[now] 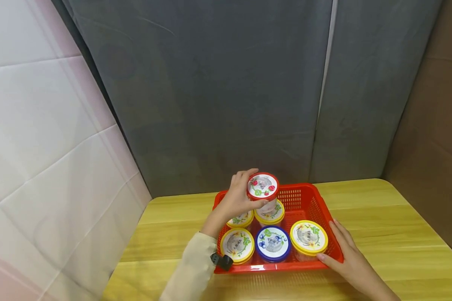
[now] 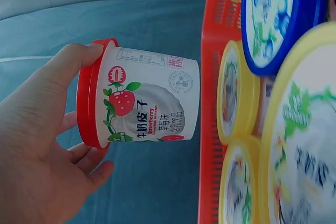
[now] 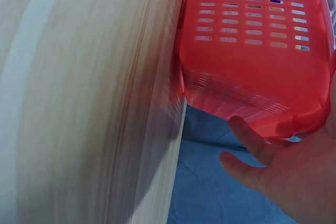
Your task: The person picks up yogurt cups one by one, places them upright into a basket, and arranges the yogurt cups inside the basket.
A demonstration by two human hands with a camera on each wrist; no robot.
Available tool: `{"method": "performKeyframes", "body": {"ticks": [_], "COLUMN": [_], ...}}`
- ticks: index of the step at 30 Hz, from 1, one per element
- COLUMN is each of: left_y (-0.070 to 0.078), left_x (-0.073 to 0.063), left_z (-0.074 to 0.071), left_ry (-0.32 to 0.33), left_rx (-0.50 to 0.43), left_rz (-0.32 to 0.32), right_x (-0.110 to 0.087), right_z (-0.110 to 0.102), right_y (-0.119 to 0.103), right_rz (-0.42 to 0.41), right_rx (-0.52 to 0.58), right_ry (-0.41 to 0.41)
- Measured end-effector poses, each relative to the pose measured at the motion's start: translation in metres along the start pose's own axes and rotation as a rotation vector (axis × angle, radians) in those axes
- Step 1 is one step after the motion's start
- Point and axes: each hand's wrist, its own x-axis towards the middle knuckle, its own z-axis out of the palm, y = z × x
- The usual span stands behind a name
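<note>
My left hand (image 1: 241, 194) holds a white cup with a red lid and strawberry print (image 1: 263, 186), thumb and fingers around the lid. In the left wrist view this strawberry drink cup (image 2: 147, 98) lies sideways across the picture, beside the basket's red wall. Below it in the head view is the red plastic basket (image 1: 299, 200). In it stand several yellow-lidded cups (image 1: 309, 236) and one blue-lidded cup with blueberry print (image 1: 273, 243). My right hand (image 1: 348, 259) rests at the basket's right front corner, fingers straight along the outside, thumb over the rim beside a yellow-lidded cup.
The basket stands on a light wood-grain table (image 1: 391, 225). A dark grey cloth (image 1: 211, 104) hangs behind it. White panelling (image 1: 52, 146) rises on the left and a brown panel (image 1: 433, 146) on the right. A small black device (image 1: 222, 261) sits at my left wrist.
</note>
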Motion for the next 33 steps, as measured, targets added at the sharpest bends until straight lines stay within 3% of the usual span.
{"method": "performKeyframes", "body": {"ticks": [12,25,33], "left_y": [0.018,0.032,0.042], "left_x": [0.014,0.032,0.043], "left_z": [0.021,0.047,0.064], "left_ry": [-0.048,-0.063,-0.087], "left_rx": [-0.004,0.011,0.024], "left_rz": [0.012,0.094,0.095], "right_x": [0.001,0.001,-0.001], "right_z": [0.001,0.0,-0.002], "right_y": [0.001,0.002,0.004], "right_rz": [0.0,-0.001,-0.028], "right_rx": [0.012,0.009,0.002], "right_ry": [-0.008,-0.007,0.017]}}
